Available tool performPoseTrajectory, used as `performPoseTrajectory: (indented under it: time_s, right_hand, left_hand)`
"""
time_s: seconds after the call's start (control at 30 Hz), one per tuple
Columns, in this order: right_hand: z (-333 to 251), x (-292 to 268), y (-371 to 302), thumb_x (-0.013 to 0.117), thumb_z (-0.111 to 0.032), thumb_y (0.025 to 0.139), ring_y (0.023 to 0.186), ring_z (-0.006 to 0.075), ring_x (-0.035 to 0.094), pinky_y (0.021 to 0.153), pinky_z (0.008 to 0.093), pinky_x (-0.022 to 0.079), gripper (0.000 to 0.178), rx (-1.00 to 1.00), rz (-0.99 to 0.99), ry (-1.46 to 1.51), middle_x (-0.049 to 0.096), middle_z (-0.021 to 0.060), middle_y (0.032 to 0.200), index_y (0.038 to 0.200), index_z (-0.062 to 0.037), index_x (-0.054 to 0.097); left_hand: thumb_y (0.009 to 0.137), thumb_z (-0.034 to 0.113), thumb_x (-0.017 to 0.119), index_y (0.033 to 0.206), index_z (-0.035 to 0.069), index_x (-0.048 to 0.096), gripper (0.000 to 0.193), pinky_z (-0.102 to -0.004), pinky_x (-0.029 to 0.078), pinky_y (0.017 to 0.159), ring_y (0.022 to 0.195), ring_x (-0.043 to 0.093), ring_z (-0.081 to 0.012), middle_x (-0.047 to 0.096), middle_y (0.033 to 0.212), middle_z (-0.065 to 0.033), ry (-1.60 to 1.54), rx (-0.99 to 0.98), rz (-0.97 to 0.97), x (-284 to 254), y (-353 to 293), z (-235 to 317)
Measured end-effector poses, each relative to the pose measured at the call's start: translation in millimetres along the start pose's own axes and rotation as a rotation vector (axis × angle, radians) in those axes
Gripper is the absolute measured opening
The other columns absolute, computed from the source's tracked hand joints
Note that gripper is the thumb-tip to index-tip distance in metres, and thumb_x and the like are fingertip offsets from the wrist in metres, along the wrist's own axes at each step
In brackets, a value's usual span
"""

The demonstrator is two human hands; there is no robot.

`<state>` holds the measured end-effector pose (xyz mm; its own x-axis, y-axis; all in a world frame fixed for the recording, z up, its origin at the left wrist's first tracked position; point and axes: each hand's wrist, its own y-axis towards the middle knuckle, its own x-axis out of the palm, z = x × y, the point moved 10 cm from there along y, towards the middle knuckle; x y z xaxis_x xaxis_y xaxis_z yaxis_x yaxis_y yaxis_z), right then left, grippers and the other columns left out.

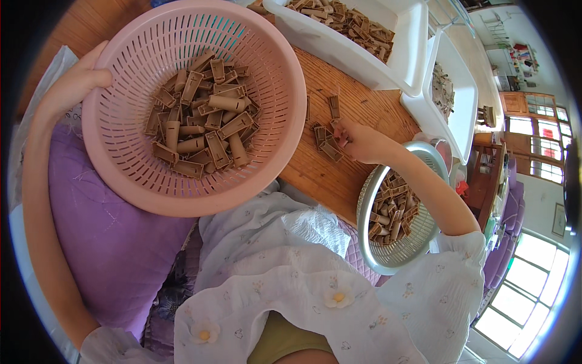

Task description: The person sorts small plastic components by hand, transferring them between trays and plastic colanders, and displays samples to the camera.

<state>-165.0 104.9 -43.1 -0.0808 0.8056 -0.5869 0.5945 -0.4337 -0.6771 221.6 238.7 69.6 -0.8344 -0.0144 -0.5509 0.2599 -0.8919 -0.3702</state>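
My left hand (80, 83) is closed around the left rim of a pink slotted plastic basket (254, 57). Inside it lies a heap of brown hollow plastic pieces (203, 115), narrow and open on one side. Over the wooden table, my right hand (360, 143) has its fingers curled in at a few loose brown pieces (330, 151). Whether one of them is in its grip is hidden by the fingers. Another brown piece (334, 107) lies just beyond the fingertips. Below my right forearm is a grey-green basket (368, 233) with more brown pieces in it.
At the back, a white tub (351, 70) holds many brown pieces. To its right, a second white tub (464, 121) contains greyish bits. The wooden table (315, 182) runs between the baskets. A purple cushion (103, 206) lies under the pink basket at left.
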Motion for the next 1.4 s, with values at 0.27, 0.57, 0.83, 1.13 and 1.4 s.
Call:
performPoseTrajectory:
  time_s: [0.27,0.57,0.83,1.13,1.4]
  right_hand:
    - [-0.7,2.2,5.0,0.054,-0.014,0.077,0.087,0.0366,0.056,0.079,0.0413,0.043,0.038,0.032,0.008,-0.298,0.057,0.0220,0.094,0.110,-0.0008,0.043]
    - [-1.4,-36.1,1.7,0.062,-0.017,0.069,0.075,0.0371,0.057,0.065,0.0432,0.045,0.032,0.095,0.280,-0.461,0.059,0.0198,0.076,0.091,-0.0008,0.045]
    - [-41.7,-64.5,-17.3,0.055,-0.013,0.071,0.066,0.0142,0.055,0.061,0.0282,0.045,0.018,0.033,0.043,-0.053,0.058,0.0081,0.074,0.082,0.0012,0.055]
    - [-180.4,-61.3,-15.3,0.057,-0.015,0.073,0.085,0.0174,0.057,0.075,0.0271,0.046,0.048,-0.550,0.171,0.422,0.056,0.0138,0.097,0.115,0.0024,0.040]
    - [-236.4,-79.9,-36.6,0.067,-0.033,0.067,0.097,0.0227,0.056,0.078,0.0297,0.046,0.071,-0.901,0.279,0.181,0.053,0.0196,0.108,0.122,0.0008,0.038]
  left_hand:
    - [0.067,0.004,0.045,0.116,-0.001,0.042,0.049,-0.0234,0.038,0.084,0.093,0.049,-0.0126,0.053,0.102,-0.0069,0.001,0.005,-0.007,2.3,-0.2,-1.1]
    - [0.066,0.004,0.045,0.115,0.000,0.043,0.049,-0.0240,0.037,0.085,0.094,0.049,-0.0135,0.054,0.101,-0.0067,0.024,-0.013,0.034,-0.5,-2.6,1.8]
    - [0.065,0.004,0.045,0.115,-0.001,0.042,0.050,-0.0236,0.037,0.085,0.095,0.049,-0.0141,0.053,0.101,-0.0072,0.030,0.012,-0.003,2.6,2.7,2.2]
    - [0.065,0.002,0.045,0.120,-0.002,0.040,0.055,-0.0233,0.035,0.088,0.099,0.047,-0.0154,0.051,0.106,-0.0087,0.015,-0.003,-0.026,0.1,2.0,0.5]
    - [0.066,0.001,0.044,0.122,-0.002,0.038,0.056,-0.0230,0.030,0.093,0.105,0.044,-0.0157,0.048,0.112,-0.0093,-0.016,0.013,-0.039,-1.0,3.9,-0.4]
